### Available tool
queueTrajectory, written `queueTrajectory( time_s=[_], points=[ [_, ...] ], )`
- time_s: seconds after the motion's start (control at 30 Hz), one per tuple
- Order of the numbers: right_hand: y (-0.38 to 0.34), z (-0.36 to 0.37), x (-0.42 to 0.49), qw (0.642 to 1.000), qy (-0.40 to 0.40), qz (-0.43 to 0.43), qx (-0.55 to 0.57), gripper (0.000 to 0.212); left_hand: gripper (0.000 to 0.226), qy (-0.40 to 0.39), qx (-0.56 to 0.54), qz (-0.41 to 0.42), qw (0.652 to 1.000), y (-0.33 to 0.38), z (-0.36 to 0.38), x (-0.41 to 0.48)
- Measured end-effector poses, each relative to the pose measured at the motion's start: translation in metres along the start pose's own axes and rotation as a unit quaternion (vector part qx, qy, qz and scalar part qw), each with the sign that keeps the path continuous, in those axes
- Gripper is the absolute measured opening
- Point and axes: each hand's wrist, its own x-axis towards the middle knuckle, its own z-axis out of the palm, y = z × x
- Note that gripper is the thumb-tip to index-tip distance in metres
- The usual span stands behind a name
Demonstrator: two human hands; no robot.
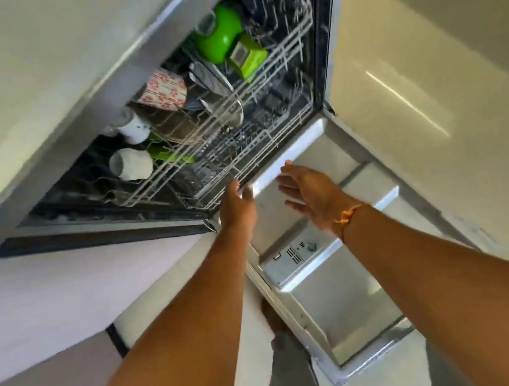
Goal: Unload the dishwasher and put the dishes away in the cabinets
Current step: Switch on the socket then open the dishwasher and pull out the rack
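The dishwasher stands open, its steel door folded down toward me. The upper wire rack holds a green bowl, a green container, a red-patterned cup, two white cups and a steel pot lid. My left hand has its fingers curled on the front edge of the rack. My right hand hovers open just right of it, fingers spread above the door, holding nothing. An orange thread circles the right wrist.
A pale countertop overhangs the dishwasher at upper left. White cabinet fronts lie to the left of the door. Glossy light floor spreads to the right. The detergent dispenser sits on the door's inner face.
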Motion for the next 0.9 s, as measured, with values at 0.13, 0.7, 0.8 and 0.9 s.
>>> queueTrajectory(
  time_s=[0.13,0.7,0.8,0.9],
  points=[
    [0.025,0.011,0.041,0.997,0.022,-0.012,0.076,0.054,0.057,-0.019,0.105,0.086,0.991,-0.015,0.009,0.081],
    [0.065,-0.005,0.075,0.987,0.086,0.013,0.133,0.052,0.025,0.022,0.104,0.102,0.989,-0.029,0.041,0.132],
    [0.064,-0.008,0.068,0.981,0.121,0.029,0.152,0.038,0.024,-0.006,0.123,0.12,0.985,-0.039,0.053,0.1],
    [0.067,-0.016,0.065,0.977,0.145,0.032,0.15,0.021,0.024,-0.03,0.123,0.138,0.982,-0.049,0.073,0.063]
  ],
)
